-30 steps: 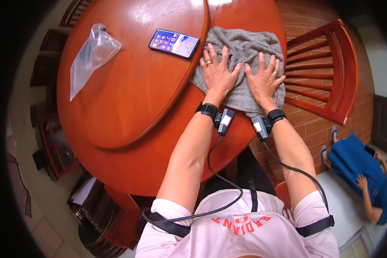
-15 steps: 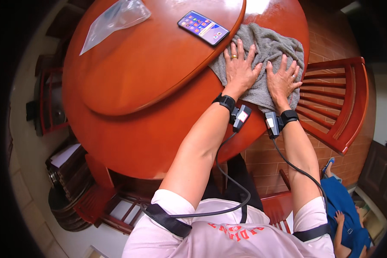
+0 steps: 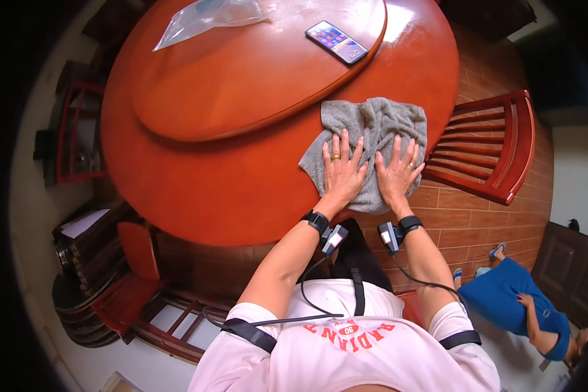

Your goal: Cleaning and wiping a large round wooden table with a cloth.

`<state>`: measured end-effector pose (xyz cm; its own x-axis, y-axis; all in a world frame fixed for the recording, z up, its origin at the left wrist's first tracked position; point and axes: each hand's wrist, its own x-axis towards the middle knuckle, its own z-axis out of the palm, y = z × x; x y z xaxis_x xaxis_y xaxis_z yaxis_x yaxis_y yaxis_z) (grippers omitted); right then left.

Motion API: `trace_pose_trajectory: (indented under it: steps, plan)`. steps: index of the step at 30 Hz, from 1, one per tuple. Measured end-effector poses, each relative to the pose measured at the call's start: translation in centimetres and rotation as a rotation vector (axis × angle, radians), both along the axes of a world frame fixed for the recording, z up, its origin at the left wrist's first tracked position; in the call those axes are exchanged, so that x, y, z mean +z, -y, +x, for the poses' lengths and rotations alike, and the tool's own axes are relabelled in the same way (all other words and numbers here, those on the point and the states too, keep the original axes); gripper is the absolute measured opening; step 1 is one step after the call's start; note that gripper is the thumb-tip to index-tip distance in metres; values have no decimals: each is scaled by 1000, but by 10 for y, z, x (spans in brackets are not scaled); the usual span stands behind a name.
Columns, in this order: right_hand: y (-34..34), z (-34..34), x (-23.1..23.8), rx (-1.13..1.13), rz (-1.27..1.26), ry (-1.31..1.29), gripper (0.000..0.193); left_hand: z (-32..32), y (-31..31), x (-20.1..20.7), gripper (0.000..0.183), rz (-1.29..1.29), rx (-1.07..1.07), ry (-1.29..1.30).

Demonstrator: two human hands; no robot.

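A crumpled grey towel (image 3: 372, 117) lies on the round reddish-brown table (image 3: 209, 189), at its near right edge, with its lower part reaching over the rim. My left hand (image 3: 343, 171) presses on it with fingers stretched out; a ring shows on one finger. Beside it, my right hand (image 3: 396, 171) also rests flat on the cloth, fingers spread. Both palms face down, a small gap between them. Neither hand grips the fabric.
A raised round turntable (image 3: 235, 91) carries a lit smartphone (image 3: 337, 42) and a clear plastic bag (image 3: 206, 19). Close to the right rim stands a slatted wooden chair (image 3: 483, 147). Another person (image 3: 516, 300) in blue is at the lower right. Stacked chairs (image 3: 98, 274) stand lower left.
Both hands and the towel have slid from beside the turntable toward me, to the table's near edge. The view has shifted slightly, and the person in blue shows more fully.
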<state>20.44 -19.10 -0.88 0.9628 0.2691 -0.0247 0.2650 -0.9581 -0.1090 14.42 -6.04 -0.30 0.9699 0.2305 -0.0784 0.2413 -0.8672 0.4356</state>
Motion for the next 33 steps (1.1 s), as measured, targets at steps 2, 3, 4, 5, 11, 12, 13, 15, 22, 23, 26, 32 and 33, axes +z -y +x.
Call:
trace_pose_trajectory:
  steps: [2, 3, 4, 5, 11, 12, 13, 15, 22, 23, 26, 32, 33]
  plan:
    - [2, -7, 3, -9, 14, 12, 68, -6, -1, 1, 64, 10, 12, 5]
    - [2, -12, 5, -19, 19, 14, 69, -9, -3, 2, 65, 3, 2, 25]
    - [4, -13, 4, -5, 23, 27, 69, -9, -5, 3, 65, -5, -10, 46]
    - [5, -15, 2, -23, 24, 48, 69, -10, -6, 3, 67, -8, 0, 76]
    - [-4, -69, 15, 85, 36, -42, 75, -63, -32, 12, 69, 17, 85, 34]
    - [-10, -77, 19, 109, 47, -49, 75, -74, -39, 14, 70, 39, 119, 24]
    - [-15, -85, 23, 180, 72, -107, 77, -85, -46, 15, 70, 51, 144, 17]
    - [-28, -100, 31, 328, 130, -196, 83, -107, -61, 19, 70, 140, 266, -36]
    - [-69, -97, 25, 689, 210, -253, 82, -138, -87, 20, 77, 307, 688, -140]
    - [-68, -94, 21, 699, 213, -249, 81, -134, -84, 18, 78, 305, 730, -229]
    - [-71, -89, 14, 709, 222, -236, 79, -132, -81, 8, 78, 253, 771, -96]
    - [-72, -79, 3, 721, 239, -228, 77, -123, -85, -2, 73, 330, 752, -4]
    - [-78, -81, -1, 726, 263, -240, 76, -125, -92, -4, 73, 341, 749, -12]
